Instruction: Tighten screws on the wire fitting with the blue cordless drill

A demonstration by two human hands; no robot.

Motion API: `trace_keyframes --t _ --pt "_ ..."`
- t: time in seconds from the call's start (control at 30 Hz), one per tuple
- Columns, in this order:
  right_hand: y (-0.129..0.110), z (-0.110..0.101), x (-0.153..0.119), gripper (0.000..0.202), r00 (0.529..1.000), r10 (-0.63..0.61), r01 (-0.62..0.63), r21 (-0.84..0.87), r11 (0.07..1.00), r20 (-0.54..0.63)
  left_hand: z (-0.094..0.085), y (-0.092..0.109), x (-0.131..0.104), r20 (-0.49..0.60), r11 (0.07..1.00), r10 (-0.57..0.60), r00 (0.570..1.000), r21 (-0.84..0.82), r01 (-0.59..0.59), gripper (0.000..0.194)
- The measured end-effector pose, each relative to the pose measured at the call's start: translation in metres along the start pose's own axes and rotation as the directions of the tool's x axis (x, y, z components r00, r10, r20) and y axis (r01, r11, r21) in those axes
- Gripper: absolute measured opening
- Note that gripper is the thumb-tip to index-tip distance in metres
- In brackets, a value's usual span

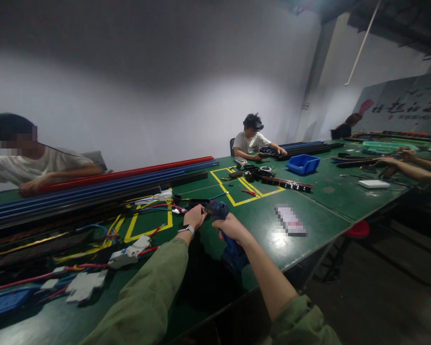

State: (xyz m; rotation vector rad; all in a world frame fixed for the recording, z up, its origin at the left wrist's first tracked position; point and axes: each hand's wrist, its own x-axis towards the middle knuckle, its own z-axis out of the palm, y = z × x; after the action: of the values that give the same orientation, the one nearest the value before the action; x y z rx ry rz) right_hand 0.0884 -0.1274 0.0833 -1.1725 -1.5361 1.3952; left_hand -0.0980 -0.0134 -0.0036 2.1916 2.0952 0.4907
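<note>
My right hand (228,225) is wrapped round the grip of a blue cordless drill (233,258), whose nose points left. Just in front of that nose, my left hand (195,218) is closed, with its fingers bent together. What it pinches is too small and too hidden to name. Left of this hand lie loose wires (154,207) in red, blue and yellow, beside a yellow tape outline (149,230) on the green table (258,258). White switch-like blocks (131,251) with red wires attached rest nearer to me.
Long red and blue rails (129,175) run along the table's left side. Ahead are a blue bin (303,164), black parts (253,171) and a blurred-out flat object (290,220). One co-worker (253,139) sits opposite, another (57,163) at left; another person's hands (391,162) work at right.
</note>
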Motion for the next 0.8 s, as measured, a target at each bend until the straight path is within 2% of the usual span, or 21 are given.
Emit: trace_keyframes --t 0.8 --pt "0.0036 0.0005 0.0010 0.006 1.000 -0.026 0.026 -0.002 1.000 -0.007 0.0000 0.0014 0.0008 -0.002 0.999 -0.035 0.999 -0.025 0.035 0.027"
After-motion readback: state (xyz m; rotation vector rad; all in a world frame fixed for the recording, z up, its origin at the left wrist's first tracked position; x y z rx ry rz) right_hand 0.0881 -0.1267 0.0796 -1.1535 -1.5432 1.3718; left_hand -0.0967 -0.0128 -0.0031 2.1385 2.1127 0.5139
